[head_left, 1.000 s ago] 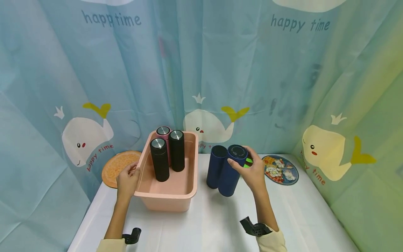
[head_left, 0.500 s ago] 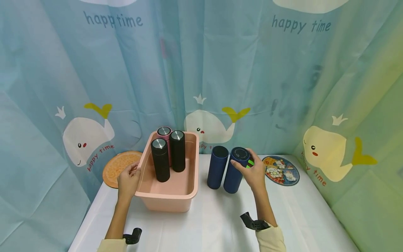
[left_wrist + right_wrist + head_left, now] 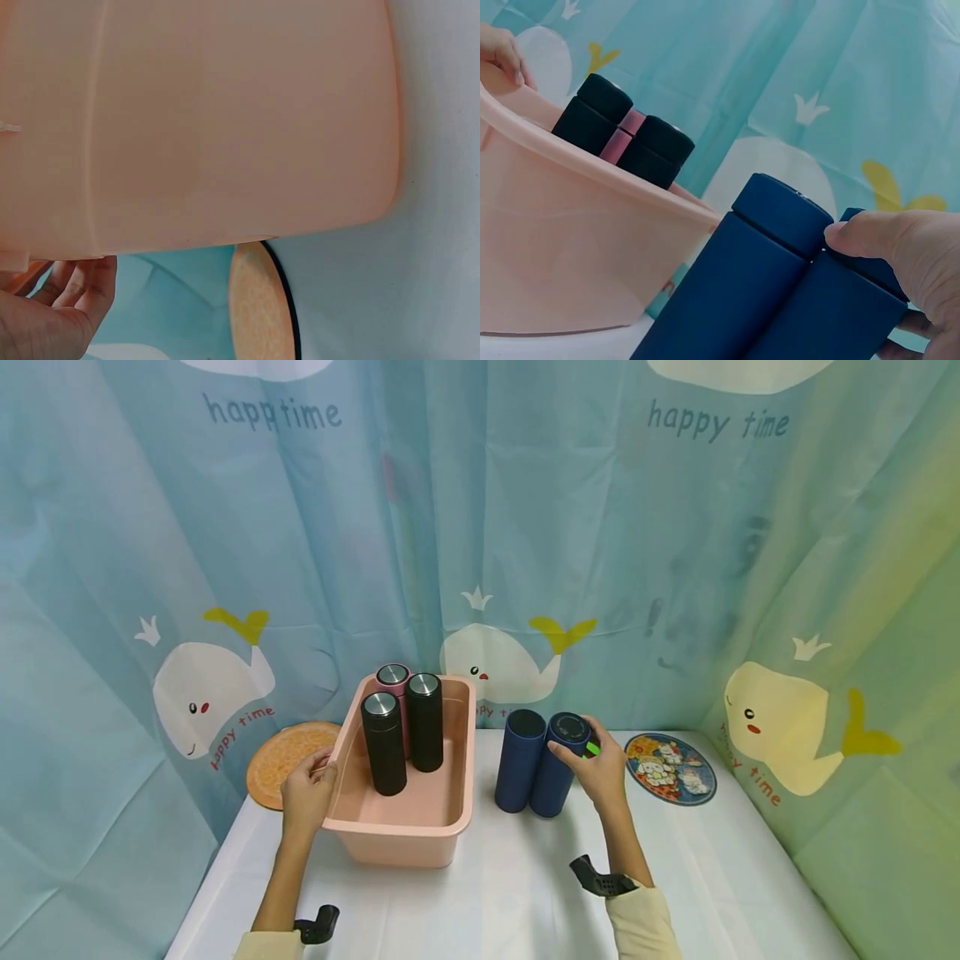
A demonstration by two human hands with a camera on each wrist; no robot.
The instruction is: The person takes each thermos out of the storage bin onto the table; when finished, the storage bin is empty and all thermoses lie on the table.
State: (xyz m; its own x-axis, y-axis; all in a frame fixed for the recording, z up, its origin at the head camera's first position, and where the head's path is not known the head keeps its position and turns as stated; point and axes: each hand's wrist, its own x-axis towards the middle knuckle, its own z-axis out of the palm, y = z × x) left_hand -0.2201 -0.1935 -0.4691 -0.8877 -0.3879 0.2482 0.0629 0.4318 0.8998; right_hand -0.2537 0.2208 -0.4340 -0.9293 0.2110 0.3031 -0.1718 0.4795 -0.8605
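1. The right blue flask [image 3: 551, 785] is standing on the right half of the counter [image 3: 480, 910], with its side touching the left blue flask [image 3: 517, 772].
2. The right hand [image 3: 602, 768] is holding the right blue flask near its lid. Grip: thumb and fingers are curving around the top, parted only by the flask's width.
3. The left blue flask is standing between the right blue flask and the tub [image 3: 393, 850], apart from the tub.
4. The left hand [image 3: 306, 789] is gripping the tub's left rim, its fingers closing on the edge.
5. Inside the tub, the near black flask [image 3: 386, 752], the far black flask [image 3: 427, 731] and the pink flask [image 3: 393, 675] are standing close together.
6. A green item [image 3: 592, 748] is showing partly behind the right hand; identity unclear.
7. An orange mat [image 3: 273, 768] is lying left of the tub; a patterned mat [image 3: 671, 768] is lying right of the right hand.
8. A whale-print curtain [image 3: 540, 535] is hanging behind.
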